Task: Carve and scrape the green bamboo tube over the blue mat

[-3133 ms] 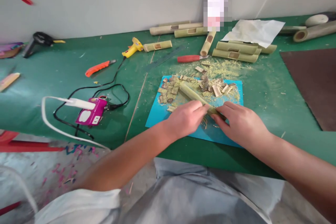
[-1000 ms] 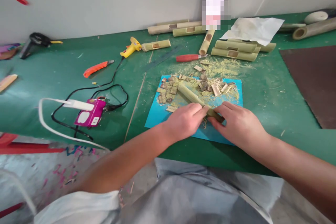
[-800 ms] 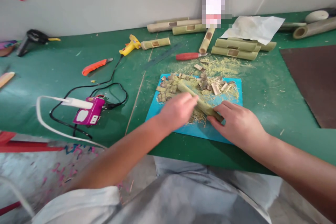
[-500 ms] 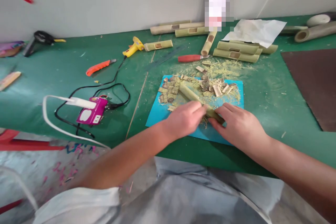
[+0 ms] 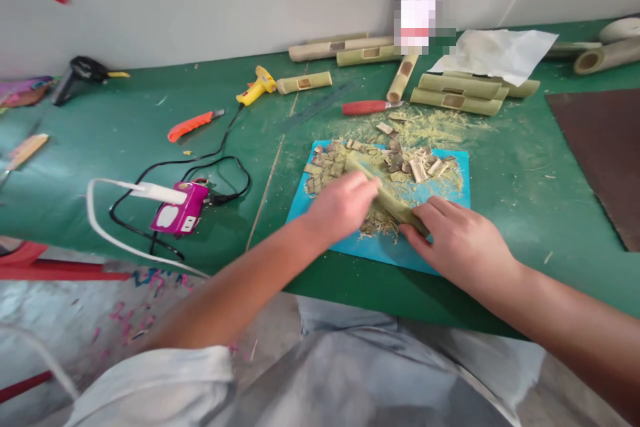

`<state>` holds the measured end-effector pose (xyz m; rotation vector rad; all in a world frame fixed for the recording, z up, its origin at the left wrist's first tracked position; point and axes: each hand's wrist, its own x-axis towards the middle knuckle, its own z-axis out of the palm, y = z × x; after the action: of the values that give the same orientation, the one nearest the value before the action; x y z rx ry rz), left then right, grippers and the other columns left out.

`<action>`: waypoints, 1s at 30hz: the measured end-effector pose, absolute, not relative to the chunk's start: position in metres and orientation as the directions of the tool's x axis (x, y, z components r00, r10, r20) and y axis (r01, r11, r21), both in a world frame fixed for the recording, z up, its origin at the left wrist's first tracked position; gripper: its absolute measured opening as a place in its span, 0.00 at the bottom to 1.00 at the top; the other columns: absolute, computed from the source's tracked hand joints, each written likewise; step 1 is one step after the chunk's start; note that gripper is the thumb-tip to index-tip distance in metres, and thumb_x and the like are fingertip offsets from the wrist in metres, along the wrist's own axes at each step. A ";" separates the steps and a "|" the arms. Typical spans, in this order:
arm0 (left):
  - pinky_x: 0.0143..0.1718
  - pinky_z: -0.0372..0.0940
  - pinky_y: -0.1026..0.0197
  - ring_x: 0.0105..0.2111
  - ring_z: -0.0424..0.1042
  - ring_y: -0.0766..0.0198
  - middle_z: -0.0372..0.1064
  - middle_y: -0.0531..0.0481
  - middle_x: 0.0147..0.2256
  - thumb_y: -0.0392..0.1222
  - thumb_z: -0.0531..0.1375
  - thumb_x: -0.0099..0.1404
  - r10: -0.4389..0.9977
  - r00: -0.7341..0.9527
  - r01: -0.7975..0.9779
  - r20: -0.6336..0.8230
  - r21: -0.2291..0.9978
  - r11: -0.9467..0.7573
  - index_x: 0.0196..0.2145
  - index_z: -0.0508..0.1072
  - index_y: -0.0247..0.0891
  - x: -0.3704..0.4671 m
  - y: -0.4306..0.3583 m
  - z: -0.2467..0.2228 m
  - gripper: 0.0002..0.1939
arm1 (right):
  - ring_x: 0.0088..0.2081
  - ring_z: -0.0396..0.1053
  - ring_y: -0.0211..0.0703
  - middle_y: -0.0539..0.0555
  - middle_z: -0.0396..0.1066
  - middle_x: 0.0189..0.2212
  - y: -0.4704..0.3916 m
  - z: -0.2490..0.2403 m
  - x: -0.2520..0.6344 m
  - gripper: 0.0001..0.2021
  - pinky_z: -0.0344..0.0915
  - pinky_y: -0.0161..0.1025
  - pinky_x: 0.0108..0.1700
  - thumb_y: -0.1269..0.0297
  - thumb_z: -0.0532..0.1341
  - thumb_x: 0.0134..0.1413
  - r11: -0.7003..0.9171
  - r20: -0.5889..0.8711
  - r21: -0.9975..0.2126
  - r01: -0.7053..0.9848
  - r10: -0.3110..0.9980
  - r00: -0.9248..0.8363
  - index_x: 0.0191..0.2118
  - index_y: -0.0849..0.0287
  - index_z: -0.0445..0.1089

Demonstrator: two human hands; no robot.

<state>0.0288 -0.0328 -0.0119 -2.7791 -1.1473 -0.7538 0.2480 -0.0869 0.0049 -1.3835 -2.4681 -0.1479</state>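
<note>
A green bamboo tube [image 5: 393, 204] lies slantwise over a blue sheet [image 5: 345, 244] strewn with wood chips and shavings. My right hand [image 5: 457, 233] grips the tube's near end, thumb below and fingers above. Closed fingers of my left hand [image 5: 345, 207] rest on the tube's upper half, from its left side; whether they pinch anything besides the tube is hidden. Chips [image 5: 419, 170] and pale shavings are heaped around the tube's far end. Beyond the sheet lies a red-handled knife [image 5: 365, 107].
Cut bamboo tubes [image 5: 453, 101] and white paper [image 5: 495, 53] lie at the back. Leftward are a yellow glue gun [image 5: 257, 87], an orange cutter [image 5: 191, 126] and a purple power strip [image 5: 180, 208] with cords. A dark brown board [image 5: 600, 153] is at right.
My left hand has slid up and left along the tube, away from my right hand, baring the tube's middle. My right hand keeps its hold. The view has shifted slightly.
</note>
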 end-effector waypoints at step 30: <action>0.34 0.67 0.63 0.32 0.70 0.64 0.69 0.46 0.31 0.39 0.48 0.74 0.677 0.564 0.692 0.473 0.177 -0.700 0.43 0.75 0.31 0.020 -0.029 -0.009 0.16 | 0.25 0.61 0.39 0.51 0.65 0.23 -0.090 0.007 0.242 0.12 0.51 0.40 0.29 0.61 0.57 0.60 0.526 0.360 0.010 0.851 0.792 -0.493 0.27 0.59 0.67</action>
<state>0.0200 -0.0294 -0.0095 -2.7528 -1.2058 -0.8132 0.2418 -0.0901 0.0065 -1.3669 -2.4574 -0.2670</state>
